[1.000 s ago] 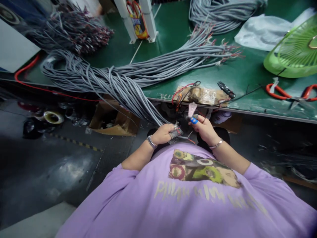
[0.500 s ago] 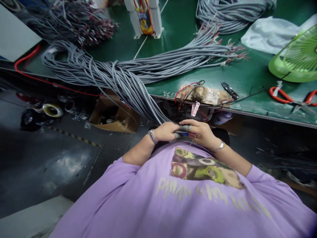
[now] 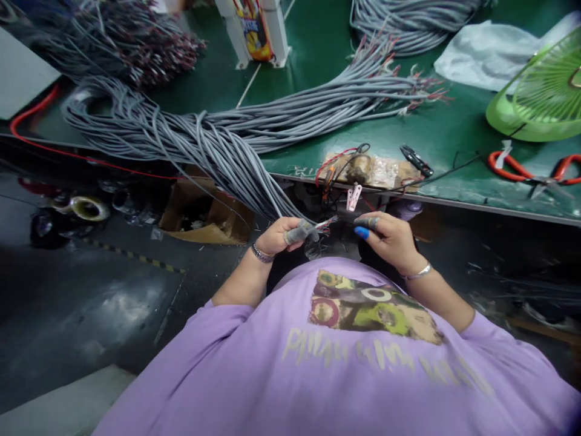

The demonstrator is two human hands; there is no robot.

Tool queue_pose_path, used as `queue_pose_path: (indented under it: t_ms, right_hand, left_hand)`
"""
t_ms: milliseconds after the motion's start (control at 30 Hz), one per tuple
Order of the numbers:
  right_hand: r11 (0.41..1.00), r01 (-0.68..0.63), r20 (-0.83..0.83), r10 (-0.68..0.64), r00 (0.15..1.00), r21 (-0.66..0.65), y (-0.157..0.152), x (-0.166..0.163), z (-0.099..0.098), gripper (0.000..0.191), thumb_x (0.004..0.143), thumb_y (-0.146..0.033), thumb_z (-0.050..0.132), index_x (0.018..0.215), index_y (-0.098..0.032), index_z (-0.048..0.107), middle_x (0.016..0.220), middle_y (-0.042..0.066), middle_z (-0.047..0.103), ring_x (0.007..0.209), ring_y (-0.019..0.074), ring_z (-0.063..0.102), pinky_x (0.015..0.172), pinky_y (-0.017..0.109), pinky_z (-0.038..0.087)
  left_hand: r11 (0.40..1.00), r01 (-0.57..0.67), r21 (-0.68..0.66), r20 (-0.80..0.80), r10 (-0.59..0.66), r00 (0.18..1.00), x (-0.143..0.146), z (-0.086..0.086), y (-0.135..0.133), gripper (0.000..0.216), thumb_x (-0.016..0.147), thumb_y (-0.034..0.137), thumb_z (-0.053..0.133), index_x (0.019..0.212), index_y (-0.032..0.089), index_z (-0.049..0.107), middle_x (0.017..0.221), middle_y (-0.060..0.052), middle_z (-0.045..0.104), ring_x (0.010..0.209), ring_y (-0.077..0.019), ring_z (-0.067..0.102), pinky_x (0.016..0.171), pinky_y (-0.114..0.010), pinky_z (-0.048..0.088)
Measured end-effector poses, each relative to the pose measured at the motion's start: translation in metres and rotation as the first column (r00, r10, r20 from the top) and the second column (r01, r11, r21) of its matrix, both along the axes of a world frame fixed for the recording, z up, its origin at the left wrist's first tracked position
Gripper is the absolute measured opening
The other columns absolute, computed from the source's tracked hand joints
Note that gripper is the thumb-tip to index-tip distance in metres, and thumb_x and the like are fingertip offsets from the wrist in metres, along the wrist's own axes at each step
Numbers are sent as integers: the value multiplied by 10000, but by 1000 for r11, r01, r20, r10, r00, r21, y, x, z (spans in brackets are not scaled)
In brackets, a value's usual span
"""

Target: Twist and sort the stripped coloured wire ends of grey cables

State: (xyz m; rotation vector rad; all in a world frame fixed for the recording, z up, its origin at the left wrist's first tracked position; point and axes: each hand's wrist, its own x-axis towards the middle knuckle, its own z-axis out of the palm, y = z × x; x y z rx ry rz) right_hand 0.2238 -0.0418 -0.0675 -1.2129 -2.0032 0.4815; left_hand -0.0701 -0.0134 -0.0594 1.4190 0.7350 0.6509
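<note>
My left hand (image 3: 290, 235), with grey covers on its fingers, is closed around the end of a grey cable. Thin coloured wires (image 3: 325, 225) fan out past its fingertips, some of them red and white. To the right of these wire ends, and apart from them, is my right hand (image 3: 391, 239). Its thumb wears a blue cover and meets the grey-covered forefinger in a pinch; whatever lies between them is too small to make out. From the left hand the cable runs up into a thick bundle of grey cables (image 3: 218, 142) that hangs over the table edge.
On the green table (image 3: 313, 130) lie orange-handled pliers (image 3: 512, 169), a green fan (image 3: 535, 103) and a taped board (image 3: 372, 169) with clips. More cable coils (image 3: 408, 24) are behind. Below, a cardboard box (image 3: 204, 212) sits on the floor at left.
My hands have drawn apart, the left moving slightly left and the right moving right. The wire ends now show between them. The view has shifted slightly.
</note>
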Motion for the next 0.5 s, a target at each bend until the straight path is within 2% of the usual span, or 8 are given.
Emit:
queue_pose_path:
  t_ms: [167,233,367,433,500]
  right_hand:
    - [990,-139,-6,139,990,18,-13,-32,18,423,858,-323,682,1272,-235,672,1320,118,677,1090,258,692,869,346,578]
    - [972,-235,0,235,972,-10,-8,-40,22,372,869,-277,655,1238,-248,694,1318,102,679,1061,246,698,848,333,566]
    - [884,-443,-175,417,892,-151,6,-42,23,172,899,-319,632,959,-226,764,1004,82,746,835,193,690,747,299,532]
    - [825,-500,-334,408,849,-263,9,-40,20,230,893,-408,648,872,-203,749,862,71,722,740,173,648,690,288,510]
    - [737,-548,-500,327,802,-397,8,-40,17,357,871,-525,654,792,-182,708,738,47,674,640,145,578,617,272,474]
  left_hand:
    - [992,123,-12,-59,-123,991,7,5,-1,603,799,715,643,786,118,718,535,-35,607,437,-96,503,442,-219,409]
    - [981,192,3,-76,-191,979,10,10,0,592,806,705,642,728,121,701,531,-36,602,436,-92,495,438,-217,406]
    - [965,263,26,-101,-259,961,12,13,1,541,797,654,689,715,119,703,495,-12,548,421,-81,452,422,-210,379]
    - [970,239,41,-84,-235,968,12,10,1,520,792,639,705,781,120,722,559,-27,600,471,-96,503,466,-217,426]
    - [970,229,82,-78,-222,972,14,8,2,495,801,616,709,851,125,740,675,-61,677,565,-126,582,551,-237,489]
